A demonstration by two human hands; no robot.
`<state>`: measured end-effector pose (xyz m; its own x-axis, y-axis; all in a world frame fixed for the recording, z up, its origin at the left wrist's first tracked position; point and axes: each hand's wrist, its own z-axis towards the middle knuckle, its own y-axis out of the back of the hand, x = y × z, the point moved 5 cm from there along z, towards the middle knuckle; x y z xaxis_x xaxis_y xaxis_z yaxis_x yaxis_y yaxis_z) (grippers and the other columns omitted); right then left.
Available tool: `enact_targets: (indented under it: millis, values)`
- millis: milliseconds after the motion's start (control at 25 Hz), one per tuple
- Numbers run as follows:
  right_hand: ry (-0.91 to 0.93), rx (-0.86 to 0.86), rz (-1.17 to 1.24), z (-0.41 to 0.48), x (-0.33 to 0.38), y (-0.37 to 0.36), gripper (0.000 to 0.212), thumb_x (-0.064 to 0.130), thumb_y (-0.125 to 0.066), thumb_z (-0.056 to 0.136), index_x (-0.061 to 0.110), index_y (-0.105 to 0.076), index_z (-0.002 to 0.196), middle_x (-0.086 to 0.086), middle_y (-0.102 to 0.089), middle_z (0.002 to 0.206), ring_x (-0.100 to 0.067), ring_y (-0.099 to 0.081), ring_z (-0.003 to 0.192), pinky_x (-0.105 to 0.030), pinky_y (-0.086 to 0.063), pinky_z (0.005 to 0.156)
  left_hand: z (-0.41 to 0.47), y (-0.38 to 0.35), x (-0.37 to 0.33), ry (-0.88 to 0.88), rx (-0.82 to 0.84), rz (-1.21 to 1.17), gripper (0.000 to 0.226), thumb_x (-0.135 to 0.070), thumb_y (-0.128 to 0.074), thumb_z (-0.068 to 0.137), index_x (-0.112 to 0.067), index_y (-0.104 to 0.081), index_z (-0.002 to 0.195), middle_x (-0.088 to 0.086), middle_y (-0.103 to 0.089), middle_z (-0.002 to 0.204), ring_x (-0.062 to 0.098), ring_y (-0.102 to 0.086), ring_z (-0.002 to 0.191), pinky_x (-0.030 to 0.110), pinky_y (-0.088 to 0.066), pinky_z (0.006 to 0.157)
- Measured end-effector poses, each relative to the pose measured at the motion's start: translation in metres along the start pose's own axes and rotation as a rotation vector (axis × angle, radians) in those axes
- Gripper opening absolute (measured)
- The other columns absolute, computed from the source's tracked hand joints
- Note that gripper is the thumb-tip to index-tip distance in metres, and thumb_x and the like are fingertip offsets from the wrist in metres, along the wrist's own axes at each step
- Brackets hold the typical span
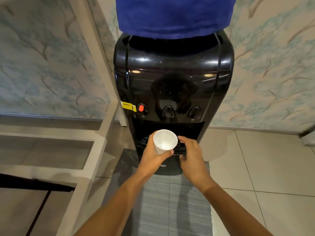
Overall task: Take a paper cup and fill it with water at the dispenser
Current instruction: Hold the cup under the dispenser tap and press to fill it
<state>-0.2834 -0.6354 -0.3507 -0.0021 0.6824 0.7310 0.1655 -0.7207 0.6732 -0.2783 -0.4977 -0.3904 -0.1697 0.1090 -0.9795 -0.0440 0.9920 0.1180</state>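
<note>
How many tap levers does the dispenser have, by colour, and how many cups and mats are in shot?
Red tap levers: 1, the left one
Black tap levers: 2, the middle one and the right one
Paper cups: 1, white, held in the left hand
Floor mats: 1, grey
Total: 5

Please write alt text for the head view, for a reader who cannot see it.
A left hand holds an upright white paper cup before a black water dispenser. The right hand is beside the cup.
</note>
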Motion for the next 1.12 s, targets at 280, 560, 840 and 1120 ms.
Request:
enact_targets:
  millis: [280,560,840,1120]
  values:
    - [0.299,-0.36,-0.631,0.005,0.053,0.017,0.062,0.013,-0.066,0.081,0.013,-0.042,0.138,-0.004,-0.051,0.138,-0.027,-0.048,0.125,-0.04,-0.043,0.101,0.033,-0.006,0.012,-0.01,-0.072,-0.031,0.07,-0.005,-0.078,0.07,-0.024,-0.039,0.125,0.003,-0.043,0.13,0.017,-0.046,0.119,0.032,-0.047,0.096]
    - [0.288,-0.328,-1.0,0.021,0.054,0.01,0.081,0.028,-0.074,0.074,0.012,-0.033,0.142,-0.002,-0.038,0.149,-0.029,-0.043,0.132,-0.038,-0.038,0.106,0.053,-0.013,0.009,0.024,0.018,-0.146,0.065,-0.01,-0.075,0.073,-0.032,-0.034,0.119,-0.018,-0.049,0.106,-0.003,-0.05,0.097,0.003,-0.047,0.067]
    - [0.288,-0.283,-1.012,0.026,0.053,0.0,0.091,0.025,-0.074,0.07,0.012,-0.023,0.145,-0.003,-0.028,0.154,-0.031,-0.042,0.131,-0.039,-0.041,0.103,0.065,-0.013,0.011,0.058,0.051,-0.148,0.053,-0.011,-0.075,0.074,-0.031,-0.042,0.11,-0.009,-0.058,0.103,0.002,-0.059,0.096,0.011,-0.05,0.066]
    - [0.297,-0.192,-0.978,0.033,0.046,-0.006,0.089,0.009,-0.049,0.087,0.015,0.018,0.145,-0.006,-0.015,0.157,-0.033,-0.039,0.122,-0.04,-0.033,0.105,0.068,-0.013,0.005,0.05,0.049,-0.138,0.054,-0.015,-0.078,0.072,-0.034,-0.043,0.109,-0.01,-0.06,0.103,0.003,-0.06,0.095,0.004,-0.047,0.06]
